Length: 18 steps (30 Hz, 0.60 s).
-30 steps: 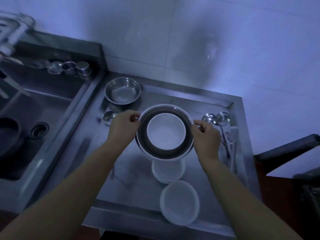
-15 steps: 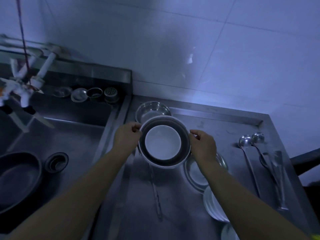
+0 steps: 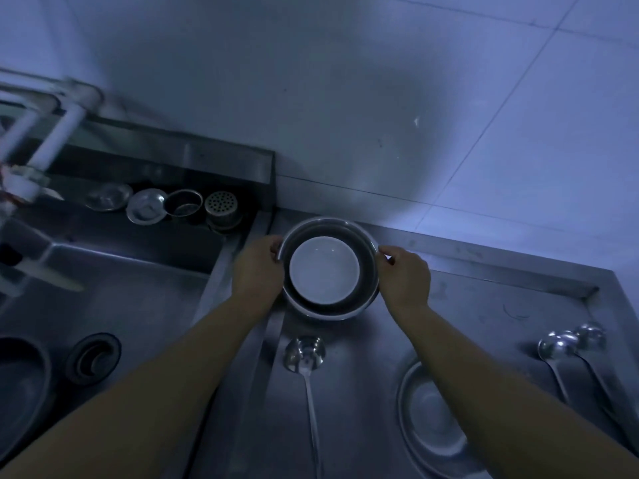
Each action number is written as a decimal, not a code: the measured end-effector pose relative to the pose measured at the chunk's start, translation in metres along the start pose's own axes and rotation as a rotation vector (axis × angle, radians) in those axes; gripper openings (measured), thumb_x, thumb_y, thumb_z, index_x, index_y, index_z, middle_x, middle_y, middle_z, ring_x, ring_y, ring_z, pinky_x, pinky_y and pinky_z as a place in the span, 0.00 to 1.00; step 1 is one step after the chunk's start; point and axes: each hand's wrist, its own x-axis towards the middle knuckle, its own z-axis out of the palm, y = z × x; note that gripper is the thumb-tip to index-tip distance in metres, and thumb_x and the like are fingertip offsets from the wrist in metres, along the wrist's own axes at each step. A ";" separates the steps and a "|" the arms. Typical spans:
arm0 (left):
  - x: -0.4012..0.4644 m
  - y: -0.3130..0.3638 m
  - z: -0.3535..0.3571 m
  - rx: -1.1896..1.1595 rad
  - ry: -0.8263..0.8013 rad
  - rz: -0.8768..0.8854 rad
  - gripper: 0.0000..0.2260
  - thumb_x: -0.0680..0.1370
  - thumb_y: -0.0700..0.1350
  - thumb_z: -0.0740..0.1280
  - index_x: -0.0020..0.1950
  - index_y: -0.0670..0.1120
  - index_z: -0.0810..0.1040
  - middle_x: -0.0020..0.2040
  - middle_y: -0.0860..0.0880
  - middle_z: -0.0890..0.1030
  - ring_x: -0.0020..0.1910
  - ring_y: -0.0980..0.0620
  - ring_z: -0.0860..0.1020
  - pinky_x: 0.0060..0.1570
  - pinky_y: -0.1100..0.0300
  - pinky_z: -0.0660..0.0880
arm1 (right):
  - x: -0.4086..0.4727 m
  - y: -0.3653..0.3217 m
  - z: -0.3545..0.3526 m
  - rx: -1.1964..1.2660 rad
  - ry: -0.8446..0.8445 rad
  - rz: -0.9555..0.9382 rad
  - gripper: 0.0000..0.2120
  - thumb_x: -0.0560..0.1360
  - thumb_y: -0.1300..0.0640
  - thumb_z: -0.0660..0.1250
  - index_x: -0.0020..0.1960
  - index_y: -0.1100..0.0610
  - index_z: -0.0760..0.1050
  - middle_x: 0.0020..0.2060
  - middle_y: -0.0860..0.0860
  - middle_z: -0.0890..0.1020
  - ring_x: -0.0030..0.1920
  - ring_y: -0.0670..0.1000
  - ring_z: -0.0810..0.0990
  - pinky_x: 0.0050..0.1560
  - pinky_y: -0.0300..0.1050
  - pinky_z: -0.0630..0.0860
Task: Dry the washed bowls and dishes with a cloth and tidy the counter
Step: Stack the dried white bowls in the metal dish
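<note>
Since half a second ago the steel bowl (image 3: 366,271) with the white bowl (image 3: 324,270) nested in it has been carried farther back toward the wall, to where a second steel bowl stood; that one is now hidden, and whether the held bowl rests in it cannot be told. The view has swung too, so the plates sit lower right.

Nearest, at the lower right of the tabletop (image 3: 363,392), a steel plate (image 3: 427,421) lies flat, partly covered by the right forearm. To its left a ladle (image 3: 305,354) lies with its cup toward the wall and its handle running to the near edge. At the far right two more ladles (image 3: 567,344) lie side by side, cups touching.

Beyond them the left hand (image 3: 257,271) grips the left rim of the steel bowl, fingers curled over the edge, and the right hand (image 3: 406,273) pinches the right rim, thumb on top. The white bowl sits upright inside, slightly toward the near side.

To the left the sink (image 3: 145,305) holds a dark pan (image 3: 20,385) beside the drain (image 3: 93,363). On the ledge behind the sink stand small steel strainer parts (image 3: 221,203) in a row, with a blurred white tap (image 3: 52,140) above. The tiled wall (image 3: 380,98) closes the back.
</note>
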 end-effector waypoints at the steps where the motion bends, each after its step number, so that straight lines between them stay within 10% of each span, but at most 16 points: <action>1: 0.007 -0.003 0.004 0.024 0.007 -0.005 0.14 0.71 0.35 0.65 0.52 0.50 0.81 0.41 0.52 0.83 0.41 0.52 0.79 0.40 0.63 0.70 | 0.006 0.001 0.006 -0.008 -0.002 -0.019 0.11 0.75 0.58 0.61 0.38 0.57 0.80 0.29 0.53 0.78 0.34 0.56 0.75 0.35 0.44 0.69; 10: 0.030 -0.026 0.029 0.200 -0.020 0.071 0.07 0.73 0.34 0.62 0.42 0.41 0.79 0.35 0.46 0.80 0.36 0.48 0.77 0.33 0.55 0.72 | 0.030 0.025 0.039 -0.243 -0.075 -0.215 0.18 0.79 0.57 0.60 0.31 0.54 0.67 0.26 0.48 0.70 0.29 0.52 0.69 0.28 0.39 0.55; 18: 0.031 -0.027 0.036 0.286 -0.041 0.083 0.07 0.71 0.32 0.60 0.41 0.39 0.78 0.37 0.42 0.79 0.38 0.44 0.76 0.37 0.50 0.74 | 0.035 0.032 0.045 -0.283 -0.131 -0.203 0.14 0.79 0.58 0.59 0.35 0.53 0.72 0.32 0.52 0.78 0.33 0.52 0.72 0.36 0.41 0.64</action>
